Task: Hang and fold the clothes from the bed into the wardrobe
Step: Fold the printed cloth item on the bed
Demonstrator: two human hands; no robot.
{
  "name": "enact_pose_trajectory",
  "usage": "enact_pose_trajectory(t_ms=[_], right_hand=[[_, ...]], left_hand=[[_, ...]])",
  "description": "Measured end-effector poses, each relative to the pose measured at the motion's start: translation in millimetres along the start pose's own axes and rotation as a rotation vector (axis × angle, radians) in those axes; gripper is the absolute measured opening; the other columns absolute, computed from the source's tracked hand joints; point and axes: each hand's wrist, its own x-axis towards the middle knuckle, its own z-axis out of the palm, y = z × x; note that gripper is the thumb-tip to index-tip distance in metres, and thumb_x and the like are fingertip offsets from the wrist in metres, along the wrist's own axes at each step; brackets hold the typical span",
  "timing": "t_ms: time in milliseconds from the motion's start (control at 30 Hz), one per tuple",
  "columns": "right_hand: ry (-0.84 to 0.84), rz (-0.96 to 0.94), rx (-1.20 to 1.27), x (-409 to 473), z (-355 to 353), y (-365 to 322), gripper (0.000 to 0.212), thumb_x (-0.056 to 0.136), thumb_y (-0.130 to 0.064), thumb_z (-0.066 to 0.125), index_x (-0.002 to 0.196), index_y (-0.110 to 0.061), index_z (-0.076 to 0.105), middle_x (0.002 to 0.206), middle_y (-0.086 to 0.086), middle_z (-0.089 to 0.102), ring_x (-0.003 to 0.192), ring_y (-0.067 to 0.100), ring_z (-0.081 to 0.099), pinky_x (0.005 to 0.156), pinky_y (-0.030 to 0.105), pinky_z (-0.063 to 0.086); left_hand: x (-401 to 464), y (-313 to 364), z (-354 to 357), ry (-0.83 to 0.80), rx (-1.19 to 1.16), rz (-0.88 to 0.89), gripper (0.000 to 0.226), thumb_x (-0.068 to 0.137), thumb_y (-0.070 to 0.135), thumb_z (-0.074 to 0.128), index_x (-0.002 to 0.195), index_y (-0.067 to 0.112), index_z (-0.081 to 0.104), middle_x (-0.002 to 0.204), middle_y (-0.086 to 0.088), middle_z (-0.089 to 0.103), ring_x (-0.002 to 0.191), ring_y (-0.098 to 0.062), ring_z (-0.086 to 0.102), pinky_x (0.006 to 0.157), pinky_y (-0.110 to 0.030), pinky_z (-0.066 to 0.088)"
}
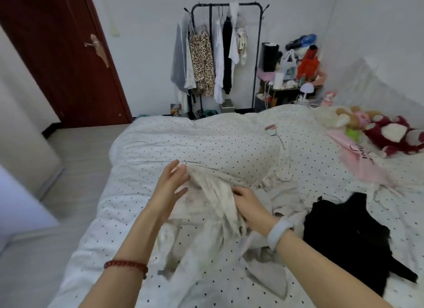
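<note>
Nearest the camera, two bare forearms reach out over the bed (160,142), the left one with a red bead bracelet (126,264), the right one with a white wristband (278,233). Between the hands lies a crumpled cream garment (213,206), spread on the dotted duvet and blurred. The left hand (171,183) is at the garment's left edge with fingers straight and spread, the fingertips just at the cloth's upper fold; whether they touch it cannot be told. The right hand (249,204) lies on the garment's right part, fingers bent down into the cloth and gathering it. The hands are apart, with the bunched cloth between them.

To the right of the right forearm, a black garment (344,236) lies flat on the bed, near the cream one. Further right lies a pink garment (358,161), and beyond it plush toys (390,133) at the bed's far right.

Past the bed stands a black clothes rack (226,55) against the wall, hung with several garments, among them a leopard-print one (203,64). Right of it is a cluttered desk (296,87). A dark red door (57,55) is at far left.
</note>
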Motion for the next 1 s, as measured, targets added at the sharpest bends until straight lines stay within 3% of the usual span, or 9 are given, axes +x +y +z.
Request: enact_pose_trajectory(t_ms=[67, 133, 267, 400, 500, 600, 667, 833, 1000], right_hand=[[-0.007, 0.069, 0.197, -7.4, 5.6, -7.4, 0.029, 0.094, -0.012, 0.047, 0.107, 0.011, 0.06, 0.094, 0.024, 0.064, 0.082, 0.025, 0.056, 0.071, 0.034, 0.045], [-0.075, 0.121, 0.393, -16.1, 14.2, -11.9, 0.035, 0.096, -0.016, 0.046, 0.111, 0.014, 0.056, 0.094, 0.02, 0.061, 0.085, 0.028, 0.057, 0.077, 0.037, 0.048], [-0.29, 0.141, 0.53, -60.5, 20.5, 1.9, 0.027, 0.101, -0.022, 0.038, 0.107, -0.002, 0.055, 0.1, 0.016, 0.062, 0.088, 0.026, 0.063, 0.075, 0.032, 0.055], [-0.19, -0.107, 0.07, -94.5, -3.3, 59.6, 0.019, 0.095, -0.009, 0.048, 0.113, -0.012, 0.053, 0.099, 0.008, 0.059, 0.081, 0.019, 0.061, 0.07, 0.025, 0.053], [-0.48, -0.195, -0.187, -121.2, -21.6, 91.4, 0.043, 0.092, -0.018, 0.055, 0.131, -0.029, 0.043, 0.121, -0.009, 0.05, 0.111, 0.009, 0.048, 0.094, 0.028, 0.04], [-0.706, -0.059, -0.115, -153.9, -20.1, 107.7, 0.01, 0.093, -0.012, 0.052, 0.096, -0.016, 0.061, 0.091, 0.003, 0.061, 0.088, 0.016, 0.057, 0.086, 0.034, 0.046], [-0.628, -0.114, -0.136, -171.2, -11.2, 112.7, 0.025, 0.094, -0.008, 0.049, 0.069, -0.006, 0.049, 0.068, 0.007, 0.042, 0.069, 0.02, 0.041, 0.072, 0.035, 0.038], [-0.505, -0.287, -0.25, -197.8, 6.3, 103.5, 0.028, 0.096, -0.008, 0.041, 0.075, 0.009, 0.05, 0.066, 0.007, 0.038, 0.059, 0.009, 0.035, 0.056, 0.019, 0.029], [-0.281, -0.497, -0.351, -210.5, 28.2, 93.6, 0.025, 0.095, -0.005, 0.043, 0.082, 0.013, 0.055, 0.079, 0.021, 0.054, 0.077, 0.024, 0.05, 0.07, 0.026, 0.036]], left_hand=[[-40.9, -15.9, -4.3, -0.106, 0.156, -0.013, 0.061, 0.074, 0.055, 0.065, 0.129, 0.042, 0.041, 0.136, 0.01, 0.046, 0.121, -0.007, 0.05, 0.101, -0.033, 0.042], [-74.1, -28.1, 8.5, -0.243, 0.256, -0.066, 0.075, 0.07, 0.055, 0.067, 0.136, 0.039, 0.034, 0.139, 0.017, 0.039, 0.127, -0.003, 0.043, 0.103, -0.027, 0.038], [-119.9, -56.3, 33.6, -0.106, 0.376, 0.039, 0.044, 0.089, 0.011, 0.062, 0.129, 0.022, 0.046, 0.125, 0.009, 0.057, 0.103, 0.008, 0.056, 0.081, -0.006, 0.043], [-180.5, -88.4, 43.1, 0.105, 0.236, -0.112, 0.027, 0.091, 0.027, 0.058, 0.117, 0.018, 0.059, 0.117, -0.004, 0.066, 0.106, -0.016, 0.062, 0.095, -0.031, 0.048], [-225.7, -104.1, 45.3, 0.061, 0.113, -0.249, 0.04, 0.086, 0.049, 0.058, 0.117, 0.024, 0.06, 0.113, 0.002, 0.068, 0.108, -0.014, 0.062, 0.098, -0.033, 0.045], [-260.7, -118.8, 43.5, 0.117, 0.127, -0.273, 0.059, 0.078, 0.065, 0.058, 0.123, 0.026, 0.059, 0.12, 0.008, 0.065, 0.114, -0.008, 0.058, 0.102, -0.032, 0.041], [-281.8, -120.7, 40.1, 0.25, 0.168, -0.213, 0.039, 0.089, 0.052, 0.053, 0.115, 0.025, 0.063, 0.112, 0.009, 0.068, 0.109, -0.007, 0.061, 0.1, -0.031, 0.043], [-312.3, -119.5, 21.1, 0.423, 0.203, -0.17, 0.027, 0.099, 0.03, 0.043, 0.106, 0.016, 0.065, 0.109, 0.002, 0.068, 0.106, -0.013, 0.061, 0.096, -0.029, 0.044], [-327.2, -99.5, -12.6, 0.353, 0.223, -0.157, 0.037, 0.095, 0.038, 0.049, 0.098, 0.003, 0.06, 0.092, -0.005, 0.062, 0.09, -0.019, 0.057, 0.083, -0.031, 0.042]])
